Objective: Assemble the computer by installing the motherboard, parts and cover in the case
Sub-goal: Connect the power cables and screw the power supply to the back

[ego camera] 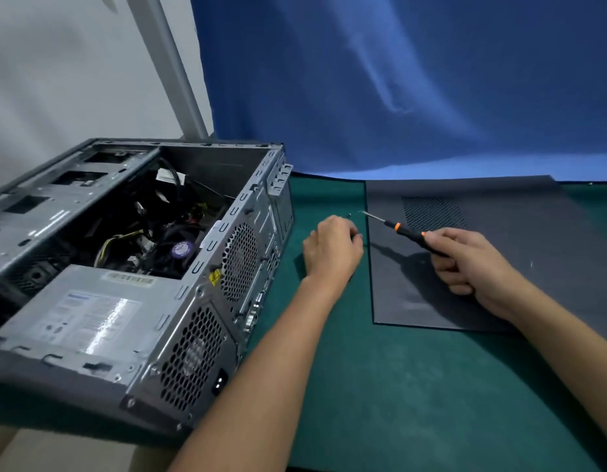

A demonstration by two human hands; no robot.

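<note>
Blue cloth [397, 80] hangs as a backdrop along the far edge of the bench [397, 386], which has a green surface.

The computer case [57, 212] lies on its side at the left edge of the bench, open side up, with its rear panel toward the bench centre. Inside are loose cables, a power supply [91, 311] at the near end and a cooler fan [181, 248] with a purple label near the middle.

The cover [540, 233], a dark flat panel with a perforated vent patch, lies flat toward the far right corner of the bench, apart from the case.

The right hand [465, 264] is over the cover and grips a screwdriver [411, 235] by its black, orange-banded handle. The shaft points left, with the tip over the cover's left edge.

The left hand [332, 248] is on the bench between case and cover, fingers curled downward. Whether it holds anything cannot be determined.

A small dark item [348, 216], too small to identify, lies on the bench just beyond the left hand.
</note>
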